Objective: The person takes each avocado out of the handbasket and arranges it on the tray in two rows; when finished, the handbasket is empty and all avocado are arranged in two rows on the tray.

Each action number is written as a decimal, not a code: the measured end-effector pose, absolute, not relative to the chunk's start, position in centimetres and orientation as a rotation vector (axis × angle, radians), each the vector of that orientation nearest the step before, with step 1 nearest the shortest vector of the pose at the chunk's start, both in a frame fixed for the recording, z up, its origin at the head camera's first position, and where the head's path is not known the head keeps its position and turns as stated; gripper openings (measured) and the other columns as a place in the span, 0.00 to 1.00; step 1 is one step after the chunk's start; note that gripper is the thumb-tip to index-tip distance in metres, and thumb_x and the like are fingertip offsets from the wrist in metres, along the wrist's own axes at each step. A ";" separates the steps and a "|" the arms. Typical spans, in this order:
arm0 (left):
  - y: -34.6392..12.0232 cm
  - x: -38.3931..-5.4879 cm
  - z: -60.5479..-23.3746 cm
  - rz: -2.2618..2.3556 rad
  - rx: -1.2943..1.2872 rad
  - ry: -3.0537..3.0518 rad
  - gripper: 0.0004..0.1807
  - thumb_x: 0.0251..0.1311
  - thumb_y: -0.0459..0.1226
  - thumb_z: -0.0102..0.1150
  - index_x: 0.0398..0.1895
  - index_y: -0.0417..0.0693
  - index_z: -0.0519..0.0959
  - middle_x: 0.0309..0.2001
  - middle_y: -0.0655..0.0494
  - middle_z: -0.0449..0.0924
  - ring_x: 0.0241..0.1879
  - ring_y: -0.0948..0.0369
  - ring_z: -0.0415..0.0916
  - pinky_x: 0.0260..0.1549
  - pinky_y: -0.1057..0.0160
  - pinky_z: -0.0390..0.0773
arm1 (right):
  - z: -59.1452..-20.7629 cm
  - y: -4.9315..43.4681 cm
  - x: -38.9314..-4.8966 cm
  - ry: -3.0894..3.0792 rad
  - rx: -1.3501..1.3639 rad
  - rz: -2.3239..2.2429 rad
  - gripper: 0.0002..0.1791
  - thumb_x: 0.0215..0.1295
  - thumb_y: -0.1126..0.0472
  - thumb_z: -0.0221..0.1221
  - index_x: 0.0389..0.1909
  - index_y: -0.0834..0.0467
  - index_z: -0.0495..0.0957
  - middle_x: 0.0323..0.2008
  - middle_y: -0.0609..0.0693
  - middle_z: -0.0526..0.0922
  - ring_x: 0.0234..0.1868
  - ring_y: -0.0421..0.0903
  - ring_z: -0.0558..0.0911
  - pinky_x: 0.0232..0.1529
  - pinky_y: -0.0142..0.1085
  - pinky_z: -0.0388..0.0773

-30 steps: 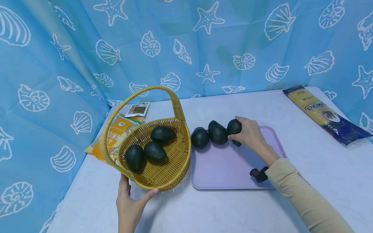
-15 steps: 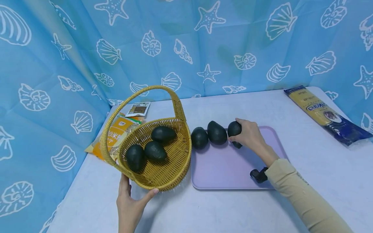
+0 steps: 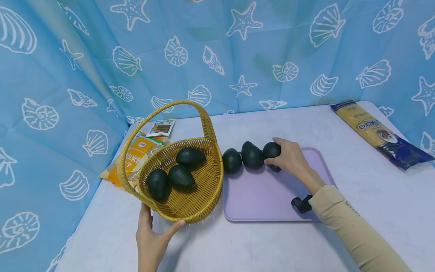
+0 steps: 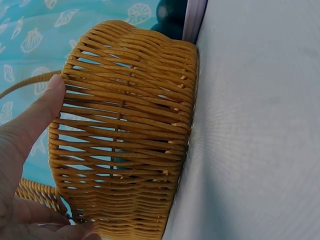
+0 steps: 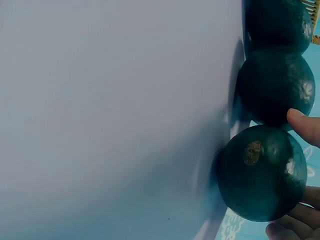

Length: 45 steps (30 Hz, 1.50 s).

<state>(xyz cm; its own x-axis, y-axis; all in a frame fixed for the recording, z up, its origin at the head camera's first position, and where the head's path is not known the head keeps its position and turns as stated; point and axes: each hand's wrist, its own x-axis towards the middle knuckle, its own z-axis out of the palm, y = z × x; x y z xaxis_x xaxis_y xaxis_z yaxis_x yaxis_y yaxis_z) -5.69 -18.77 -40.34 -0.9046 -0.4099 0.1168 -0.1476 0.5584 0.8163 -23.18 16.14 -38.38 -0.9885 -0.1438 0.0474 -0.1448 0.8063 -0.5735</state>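
My left hand (image 3: 152, 236) holds the near side of a yellow wicker basket (image 3: 204, 204). In the left wrist view its thumb (image 4: 50, 95) lies on the rim and the other fingers sit near the handle's base. Three dark green avocados (image 3: 181, 176) lie inside the basket. My right hand (image 3: 290, 155) grips the rightmost avocado (image 3: 272, 150) at the far edge of a lilac tray (image 3: 261, 200). Two more avocados stand in a row to its left, the middle one (image 3: 252, 155) and the left one (image 3: 232, 161). The right wrist view shows the gripped avocado (image 5: 262, 172) touching its neighbour.
Behind the basket lie an orange-and-clear food bag (image 3: 136, 155) and a small white packet (image 3: 161, 127). A blue-and-yellow pasta pack (image 3: 380, 132) lies at the back right. A black wrist device (image 3: 301, 204) shows at the right cuff. A blue shell-patterned curtain (image 3: 217, 56) encloses the table.
My right hand and its avocado have shifted slightly left, and the two neighbouring avocados have slid a little left along the tray edge. The left hand and basket have stayed in place.
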 end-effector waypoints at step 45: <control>-18.8 -5.7 -40.5 -1.287 0.480 -2.502 0.67 0.37 0.46 0.80 0.77 0.47 0.44 0.76 0.44 0.48 0.74 0.44 0.50 0.67 0.38 0.60 | -35.3 8.4 -21.8 -2.833 0.506 1.130 0.48 0.51 0.48 0.71 0.69 0.63 0.62 0.69 0.59 0.66 0.70 0.57 0.65 0.70 0.51 0.65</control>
<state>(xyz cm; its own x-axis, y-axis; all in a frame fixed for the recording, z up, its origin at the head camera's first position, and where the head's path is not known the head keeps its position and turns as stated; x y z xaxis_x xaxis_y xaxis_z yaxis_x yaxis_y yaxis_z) -5.70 -18.84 -40.47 -0.9038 -0.4162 0.0999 -0.1609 0.5466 0.8218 -21.84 8.44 -35.34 -0.9452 -0.2818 0.1651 -0.3181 0.6794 -0.6612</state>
